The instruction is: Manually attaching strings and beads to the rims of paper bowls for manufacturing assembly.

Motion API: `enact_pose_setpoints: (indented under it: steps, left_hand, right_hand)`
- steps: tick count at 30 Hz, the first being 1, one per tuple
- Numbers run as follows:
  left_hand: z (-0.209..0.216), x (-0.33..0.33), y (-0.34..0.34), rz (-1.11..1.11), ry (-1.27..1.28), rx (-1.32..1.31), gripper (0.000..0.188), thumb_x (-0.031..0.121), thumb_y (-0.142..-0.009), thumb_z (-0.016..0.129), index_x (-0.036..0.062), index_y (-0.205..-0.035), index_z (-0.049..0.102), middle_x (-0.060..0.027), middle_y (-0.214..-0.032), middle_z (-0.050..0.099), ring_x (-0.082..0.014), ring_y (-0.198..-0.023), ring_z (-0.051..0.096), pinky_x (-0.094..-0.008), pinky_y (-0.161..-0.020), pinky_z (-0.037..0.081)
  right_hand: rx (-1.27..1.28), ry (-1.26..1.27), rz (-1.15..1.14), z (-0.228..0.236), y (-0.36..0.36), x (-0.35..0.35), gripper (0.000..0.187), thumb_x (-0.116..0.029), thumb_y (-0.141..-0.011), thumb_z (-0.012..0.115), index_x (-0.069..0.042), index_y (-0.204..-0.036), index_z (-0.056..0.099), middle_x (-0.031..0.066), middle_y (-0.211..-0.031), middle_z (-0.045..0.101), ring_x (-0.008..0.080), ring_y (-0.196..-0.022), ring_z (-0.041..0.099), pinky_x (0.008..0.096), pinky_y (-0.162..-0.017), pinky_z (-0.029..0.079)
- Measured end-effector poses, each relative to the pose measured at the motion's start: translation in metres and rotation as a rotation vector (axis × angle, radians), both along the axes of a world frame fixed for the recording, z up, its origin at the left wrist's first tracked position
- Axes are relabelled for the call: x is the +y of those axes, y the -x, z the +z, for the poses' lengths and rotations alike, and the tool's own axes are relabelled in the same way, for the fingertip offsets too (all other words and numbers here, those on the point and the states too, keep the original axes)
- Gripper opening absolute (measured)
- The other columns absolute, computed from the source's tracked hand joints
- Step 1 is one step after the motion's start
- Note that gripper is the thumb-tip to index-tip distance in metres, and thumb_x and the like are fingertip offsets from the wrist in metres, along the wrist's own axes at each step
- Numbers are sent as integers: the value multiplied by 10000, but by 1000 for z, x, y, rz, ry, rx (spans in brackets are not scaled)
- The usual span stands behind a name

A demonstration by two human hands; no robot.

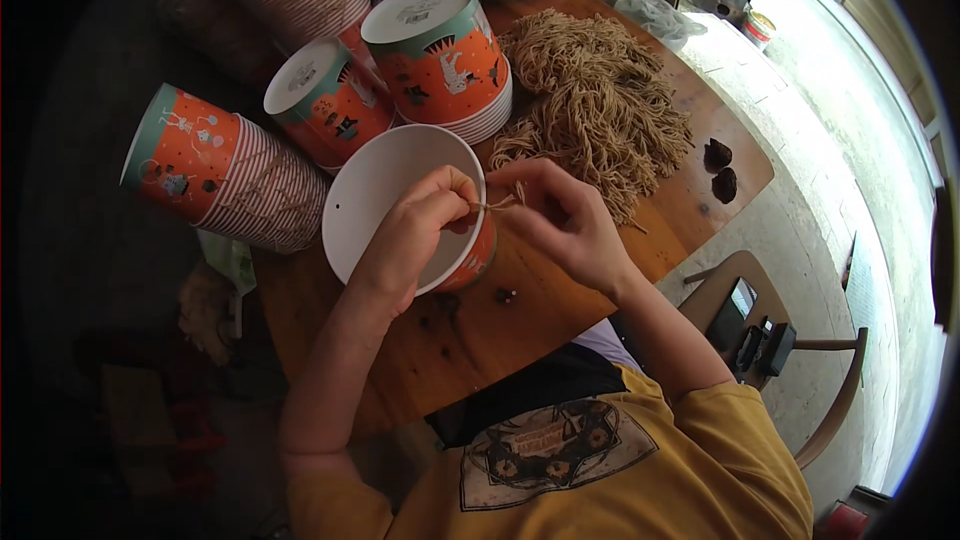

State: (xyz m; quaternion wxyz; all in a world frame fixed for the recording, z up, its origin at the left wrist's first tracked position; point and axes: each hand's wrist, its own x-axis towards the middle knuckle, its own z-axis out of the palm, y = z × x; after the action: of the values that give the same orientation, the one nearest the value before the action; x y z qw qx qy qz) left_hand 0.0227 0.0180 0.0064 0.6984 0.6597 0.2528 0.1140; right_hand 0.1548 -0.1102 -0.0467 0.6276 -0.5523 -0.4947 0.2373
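A white-lined paper tub (355, 175) stands tilted in front of me, its mouth turned toward me. At its right rim my left hand (425, 225) pinches a thin tan cord (492, 207) between thumb and bent fingers. From the other side my right hand (575, 230) meets the same cord, thumb against it and index finger arched above. Short loose cord ends stick up between the two hands. Part of the tub's orange outside shows below my fingers. Behind my right hand lies a heap of tangled tan cords (595, 90).
Upside-down stacks of orange and green tubs (435, 60) crowd the back, with another stack (225, 170) leaning at the left. Two dark lumps (722, 170) lie on the wooden table (530, 320) at right. Beyond its edge, a chair (745, 275) holds a phone (738, 302).
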Motion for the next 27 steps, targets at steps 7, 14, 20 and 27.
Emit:
enact_pose_setpoints:
  steps: [7,14,20,27]
  left_hand:
    - [2,-7,2,3,-22,12,99,101,-862,441,41,-835,516,8,-805,501,-77,-770,450,-213,-753,377]
    - [-10,-10,4,15,-280,-13,123,134,-921,479,35,-993,472,-58,-817,544,-139,-776,552,-305,-746,462]
    - [7,-37,33,-60,-954,250,196,177,-892,601,20,-946,495,-125,-829,605,-304,-768,614,-411,-675,482]
    - [7,-42,58,-64,-1491,222,120,149,-862,613,59,-854,534,-97,-830,581,-302,-809,586,-411,-715,470]
  right_hand:
    - [-538,-87,-270,3,6,1,162,-158,-798,676,-101,-938,619,56,-724,587,224,-626,619,326,-545,495]
    - [-221,129,-80,6,3,-9,153,-139,-870,611,-55,-990,569,69,-734,608,164,-623,612,290,-603,498]
    - [172,106,193,43,-15,-16,144,-125,-938,536,-47,-1059,543,-14,-822,586,53,-731,555,213,-633,457]
    - [170,25,284,54,-11,9,116,-133,-956,536,-46,-1028,564,-31,-878,572,35,-768,533,200,-694,451]
